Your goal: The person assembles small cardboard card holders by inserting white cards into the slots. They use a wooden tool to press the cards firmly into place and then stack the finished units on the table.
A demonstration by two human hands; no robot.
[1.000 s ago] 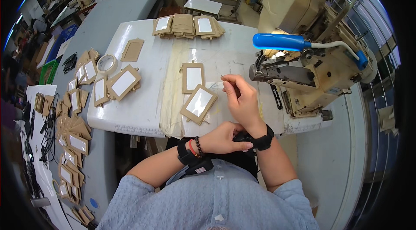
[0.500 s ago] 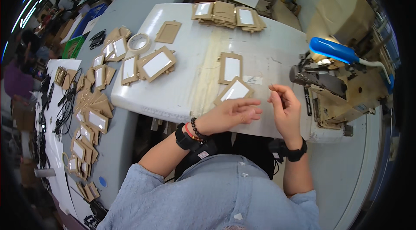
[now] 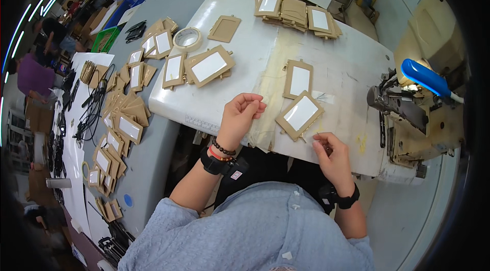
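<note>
Both hands have drawn apart within the last half second: the left hand has swung out to the table's near edge, fingers curled loosely and apparently empty, while the right hand pinches something too fine to make out. Just above that pinch lies the tan card holder, tilted, released onto the white table, so handling has passed to the right side beside the sewing machine.

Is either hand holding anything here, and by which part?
Cannot be told for sure. The left hand hangs loosely curled above the table, nothing visible in it. The right hand pinches its fingertips beside the tan card holder; anything held is too small to see.
</note>
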